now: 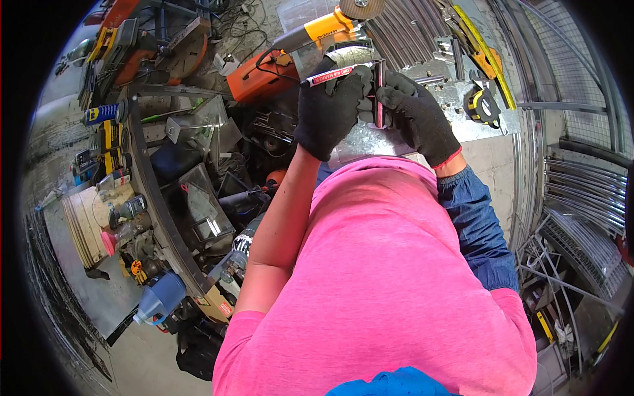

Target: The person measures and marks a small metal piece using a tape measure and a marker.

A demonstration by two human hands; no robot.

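Both of my hands wear dark gloves and meet at the front edge of the metal work surface [485, 129]. My left hand [332, 105] is closed, with a white and red marker [330, 76] held across its fingers, and its fingertips touch a short metal bar [380, 96]. From the other side my right hand [417, 112] pinches the same bar, which stands upright in the view between the two hands. An orange angle grinder [323, 28] with a round disc lies just beyond my left hand.
A yellow and black tape measure [483, 107] lies right of my hands, near a long yellow ruler [485, 56]. Metal strips [406, 33] lie behind. An orange case [261, 76] stands left of the grinder. Shelving with a blue jug [162, 297] is at left, metal racks at right.
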